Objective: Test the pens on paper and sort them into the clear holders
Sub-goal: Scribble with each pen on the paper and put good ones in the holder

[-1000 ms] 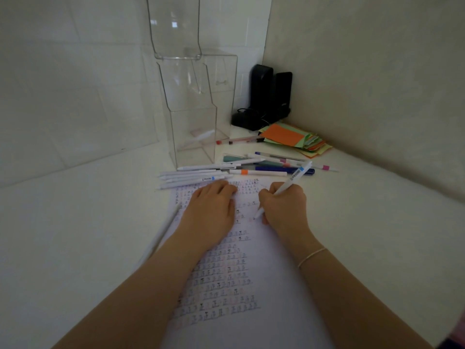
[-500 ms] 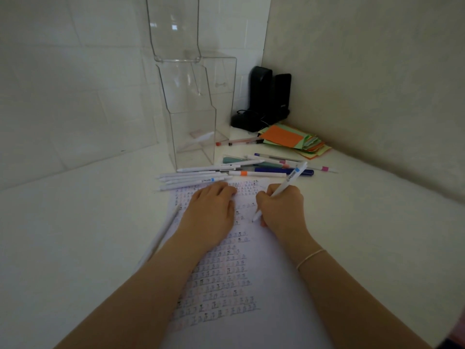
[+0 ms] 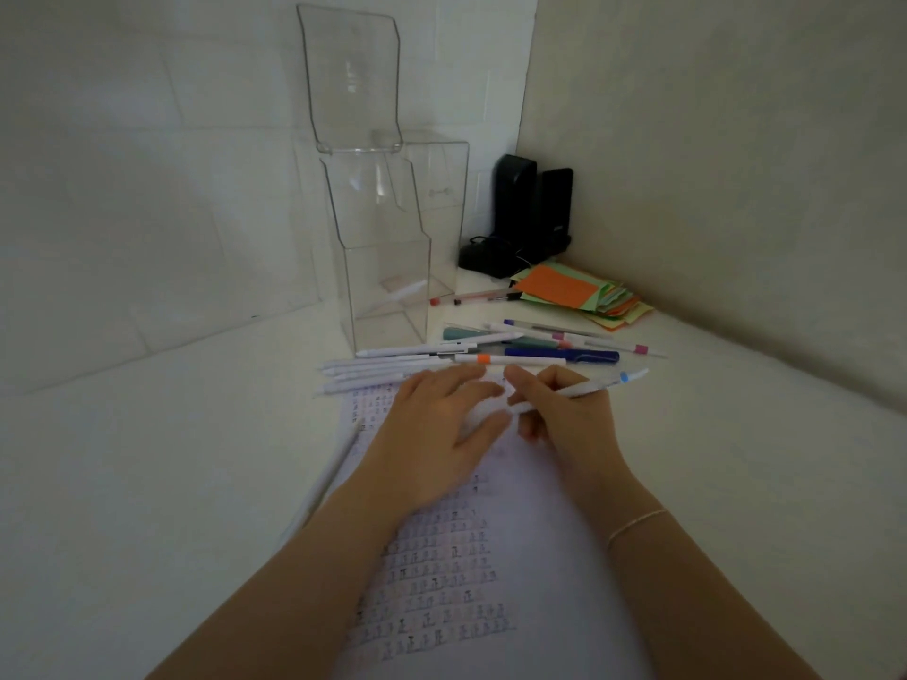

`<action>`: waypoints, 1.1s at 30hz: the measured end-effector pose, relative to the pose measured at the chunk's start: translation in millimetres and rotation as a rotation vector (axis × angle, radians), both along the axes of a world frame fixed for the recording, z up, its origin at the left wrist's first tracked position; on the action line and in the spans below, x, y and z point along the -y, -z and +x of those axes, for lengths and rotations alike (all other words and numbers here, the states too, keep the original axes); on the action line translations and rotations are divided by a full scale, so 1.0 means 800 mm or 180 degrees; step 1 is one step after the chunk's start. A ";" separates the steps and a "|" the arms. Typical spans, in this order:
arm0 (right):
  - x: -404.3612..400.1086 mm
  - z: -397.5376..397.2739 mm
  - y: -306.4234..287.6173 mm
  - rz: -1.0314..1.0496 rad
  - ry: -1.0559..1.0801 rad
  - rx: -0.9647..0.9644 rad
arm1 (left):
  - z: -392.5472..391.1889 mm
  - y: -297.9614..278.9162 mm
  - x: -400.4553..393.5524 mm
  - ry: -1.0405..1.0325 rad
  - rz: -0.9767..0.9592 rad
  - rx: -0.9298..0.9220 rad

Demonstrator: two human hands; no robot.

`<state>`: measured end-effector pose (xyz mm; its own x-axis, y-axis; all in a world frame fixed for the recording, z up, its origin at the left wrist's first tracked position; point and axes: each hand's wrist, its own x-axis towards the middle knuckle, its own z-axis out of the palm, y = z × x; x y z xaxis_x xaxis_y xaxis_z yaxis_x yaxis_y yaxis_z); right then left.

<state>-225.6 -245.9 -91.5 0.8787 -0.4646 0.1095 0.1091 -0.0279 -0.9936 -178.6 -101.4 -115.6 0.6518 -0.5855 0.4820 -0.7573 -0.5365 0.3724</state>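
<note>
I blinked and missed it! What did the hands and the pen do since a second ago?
The right hand tipped its white pen from steep to nearly flat, the tip swinging left toward the left hand, whose fingers now seem to touch it. The left hand stayed on the paper. The loose pens and clear holder stayed put.

held pen (image 3: 579, 389): white, blue band near its far end, lying almost level above the paper, held in the right hand (image 3: 564, 419)
paper (image 3: 441, 571): white sheet with rows of small marks, flat on the desk
loose pens (image 3: 491, 353): scattered beyond the paper's far edge
clear holders (image 3: 387, 267): upright, behind the pens
</note>
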 end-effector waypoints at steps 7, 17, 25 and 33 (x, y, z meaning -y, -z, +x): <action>0.003 0.003 -0.006 0.0925 -0.0141 0.0151 | 0.007 0.006 0.007 0.0098 -0.0242 0.0143; 0.019 -0.001 -0.010 0.2718 -0.0856 0.0271 | 0.009 0.006 0.004 0.0076 -0.0076 -0.0008; 0.002 0.010 -0.028 0.0620 0.0319 0.0178 | 0.009 0.000 0.003 -0.0470 -0.0165 0.0087; -0.061 0.120 -0.205 -0.1475 0.0393 0.1788 | 0.021 0.008 -0.012 -0.1272 0.0474 -0.0232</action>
